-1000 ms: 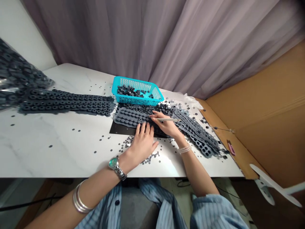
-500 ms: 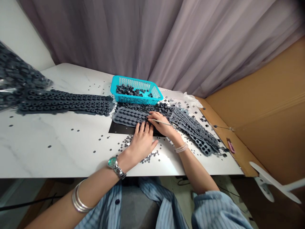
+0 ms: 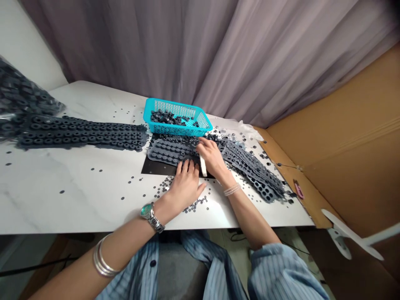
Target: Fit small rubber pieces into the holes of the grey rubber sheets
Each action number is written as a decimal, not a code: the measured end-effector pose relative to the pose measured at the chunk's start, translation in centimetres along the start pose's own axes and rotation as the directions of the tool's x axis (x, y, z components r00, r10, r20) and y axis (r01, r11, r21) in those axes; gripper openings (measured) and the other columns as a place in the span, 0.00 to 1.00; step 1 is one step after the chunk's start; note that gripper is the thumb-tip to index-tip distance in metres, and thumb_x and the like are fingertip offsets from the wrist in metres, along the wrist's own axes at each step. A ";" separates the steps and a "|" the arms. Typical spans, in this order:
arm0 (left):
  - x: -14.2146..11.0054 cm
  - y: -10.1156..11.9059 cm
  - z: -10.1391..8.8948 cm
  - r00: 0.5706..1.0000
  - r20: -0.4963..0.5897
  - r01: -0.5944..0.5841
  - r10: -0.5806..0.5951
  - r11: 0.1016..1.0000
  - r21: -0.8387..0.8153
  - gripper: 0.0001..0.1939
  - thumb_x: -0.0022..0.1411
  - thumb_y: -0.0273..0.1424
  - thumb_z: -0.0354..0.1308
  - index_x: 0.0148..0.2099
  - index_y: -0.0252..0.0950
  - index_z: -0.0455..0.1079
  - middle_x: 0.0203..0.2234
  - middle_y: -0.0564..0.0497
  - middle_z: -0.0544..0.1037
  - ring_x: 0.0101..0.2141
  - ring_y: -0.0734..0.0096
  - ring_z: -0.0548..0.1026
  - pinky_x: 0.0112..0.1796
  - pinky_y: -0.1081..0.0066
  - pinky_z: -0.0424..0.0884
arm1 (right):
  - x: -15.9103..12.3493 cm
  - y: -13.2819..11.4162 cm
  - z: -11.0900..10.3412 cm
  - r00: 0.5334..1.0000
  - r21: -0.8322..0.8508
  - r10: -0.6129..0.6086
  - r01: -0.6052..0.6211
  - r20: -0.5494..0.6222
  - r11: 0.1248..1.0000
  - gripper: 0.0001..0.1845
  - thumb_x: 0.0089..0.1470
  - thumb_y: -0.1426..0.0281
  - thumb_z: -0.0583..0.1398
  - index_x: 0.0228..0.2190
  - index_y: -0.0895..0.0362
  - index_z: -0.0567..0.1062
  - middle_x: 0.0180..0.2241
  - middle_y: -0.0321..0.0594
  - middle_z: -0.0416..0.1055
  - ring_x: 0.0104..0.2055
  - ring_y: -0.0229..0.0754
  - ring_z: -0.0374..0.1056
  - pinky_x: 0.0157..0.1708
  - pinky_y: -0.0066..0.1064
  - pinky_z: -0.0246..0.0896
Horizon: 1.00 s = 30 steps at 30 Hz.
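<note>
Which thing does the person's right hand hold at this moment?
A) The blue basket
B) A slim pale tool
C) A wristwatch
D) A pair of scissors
B. The right hand pinches a slim pale tool, which points down over the black mat.

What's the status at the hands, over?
Left hand: fingertips at grey studded rubber sheet edge, on black mat. Right hand: holding pale slender stick. Small dark rubber discs scattered beside left hand.
</note>
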<state>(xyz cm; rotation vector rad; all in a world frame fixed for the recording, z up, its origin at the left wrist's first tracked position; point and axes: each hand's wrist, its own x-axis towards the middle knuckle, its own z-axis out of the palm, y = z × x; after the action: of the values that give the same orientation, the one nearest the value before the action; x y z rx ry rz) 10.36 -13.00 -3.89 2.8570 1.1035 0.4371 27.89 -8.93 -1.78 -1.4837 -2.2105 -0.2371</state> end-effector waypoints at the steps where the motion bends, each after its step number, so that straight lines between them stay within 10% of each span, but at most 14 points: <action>1: 0.0 0.0 -0.1 1.000 0.005 0.005 -0.005 1.000 -0.004 0.35 0.68 0.44 0.46 0.64 0.18 0.58 0.61 0.27 0.62 0.63 0.44 0.57 0.62 0.50 0.50 | 0.0 0.6 -0.2 0.997 -0.004 0.055 -0.056 -0.057 0.998 0.11 0.65 0.71 0.48 0.37 0.52 0.70 0.47 0.50 0.73 0.64 0.50 0.54 0.59 0.52 0.52; 10: -0.2 0.1 -0.7 1.000 -0.005 -0.020 0.020 1.000 -0.008 0.33 0.67 0.43 0.48 0.65 0.24 0.57 0.62 0.31 0.62 0.63 0.45 0.57 0.60 0.50 0.53 | -0.9 3.5 0.0 0.910 0.299 0.371 -0.307 -0.186 0.904 0.12 0.62 0.59 0.54 0.34 0.52 0.73 0.43 0.45 0.75 0.59 0.52 0.60 0.58 0.48 0.56; 30: 0.2 -0.8 -1.2 0.997 -0.044 0.058 -0.062 0.995 -0.082 0.28 0.67 0.39 0.49 0.60 0.21 0.64 0.57 0.31 0.69 0.60 0.46 0.61 0.59 0.53 0.58 | 0.1 -0.2 1.5 0.988 0.471 0.149 -0.148 0.036 0.870 0.12 0.63 0.60 0.55 0.37 0.53 0.74 0.44 0.44 0.76 0.59 0.48 0.64 0.55 0.43 0.62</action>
<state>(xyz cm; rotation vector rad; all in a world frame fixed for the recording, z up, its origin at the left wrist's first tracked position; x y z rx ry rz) 9.68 -12.34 -2.82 2.7493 1.1483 0.5342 27.23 -8.36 -3.01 -1.3575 -1.9482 0.3335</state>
